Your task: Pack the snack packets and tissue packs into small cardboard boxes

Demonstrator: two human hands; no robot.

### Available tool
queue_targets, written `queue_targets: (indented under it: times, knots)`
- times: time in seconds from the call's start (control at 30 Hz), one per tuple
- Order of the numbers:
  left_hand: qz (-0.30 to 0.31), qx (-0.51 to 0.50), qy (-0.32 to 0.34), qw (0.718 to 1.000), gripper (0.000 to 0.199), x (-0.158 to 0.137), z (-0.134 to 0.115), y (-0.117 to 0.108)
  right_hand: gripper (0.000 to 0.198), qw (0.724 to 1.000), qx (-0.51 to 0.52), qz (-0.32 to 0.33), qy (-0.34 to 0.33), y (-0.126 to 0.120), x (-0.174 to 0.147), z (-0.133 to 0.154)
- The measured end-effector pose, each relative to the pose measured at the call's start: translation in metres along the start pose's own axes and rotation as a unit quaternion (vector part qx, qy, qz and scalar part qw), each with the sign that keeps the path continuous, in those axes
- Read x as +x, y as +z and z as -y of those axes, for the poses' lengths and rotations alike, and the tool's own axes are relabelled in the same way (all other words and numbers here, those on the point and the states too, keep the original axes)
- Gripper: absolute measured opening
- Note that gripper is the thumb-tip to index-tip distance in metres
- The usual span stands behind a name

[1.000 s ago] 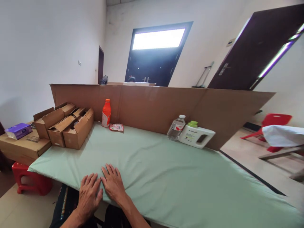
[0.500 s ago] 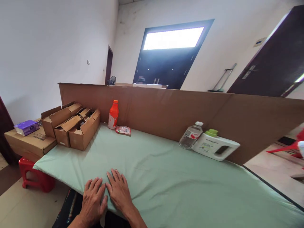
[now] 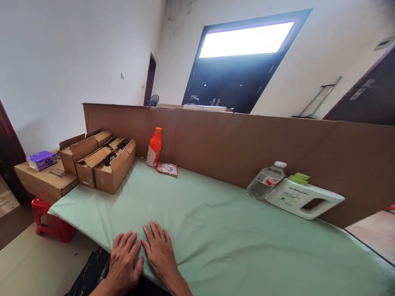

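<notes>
My left hand (image 3: 125, 259) lies palm down at the near edge of the table, its fingers stretched out on the pale green cloth (image 3: 216, 230). Just to its right my right hand (image 3: 159, 248) rests flat in the same way, with its fingers a little apart. Neither hand holds anything. Farther back stand an orange bottle (image 3: 154, 148) and, beside its base, a small pink and white packet (image 3: 167, 168). Toward the right a clear plastic bottle (image 3: 267, 181) with a white cap leans next to a white jug (image 3: 304, 198) with a green cap.
A cardboard panel (image 3: 210, 135) walls off the table's far side. Open cardboard boxes (image 3: 115, 172) sit at the back left. Beyond them a purple tissue pack (image 3: 41, 160) lies on a flat carton (image 3: 55, 179), above a red stool (image 3: 52, 222).
The camera view has turned a little, so the bottles, jug and boxes appear farther right. Both hands stay flat on the cloth.
</notes>
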State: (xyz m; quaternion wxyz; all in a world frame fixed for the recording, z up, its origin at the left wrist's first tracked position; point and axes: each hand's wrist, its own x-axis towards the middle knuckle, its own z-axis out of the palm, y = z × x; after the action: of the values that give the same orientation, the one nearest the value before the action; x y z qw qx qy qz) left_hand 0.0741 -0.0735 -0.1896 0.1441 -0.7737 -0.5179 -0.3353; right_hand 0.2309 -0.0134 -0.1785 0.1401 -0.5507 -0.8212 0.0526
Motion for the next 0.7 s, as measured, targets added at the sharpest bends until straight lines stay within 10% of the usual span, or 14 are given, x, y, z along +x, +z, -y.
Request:
queue_targets:
  times: [0.23, 0.53, 0.7]
  knots:
    - [-0.028, -0.073, -0.064, 0.995, 0.027, 0.013, 0.003, -0.006, 0.045, 1.0, 0.001, -0.005, -0.005, 0.004, -0.002, -0.004]
    - [-0.139, -0.134, -0.255, 0.947, 0.041, 0.134, 0.125, -0.059, 0.047, 0.999, 0.012, 0.007, -0.033, 0.029, -0.002, -0.024]
    - [-0.11, -0.173, -0.335, 0.92, 0.039, 0.198, 0.154, -0.054, 0.051, 0.997, 0.035, 0.013, -0.065, 0.042, -0.002, -0.039]
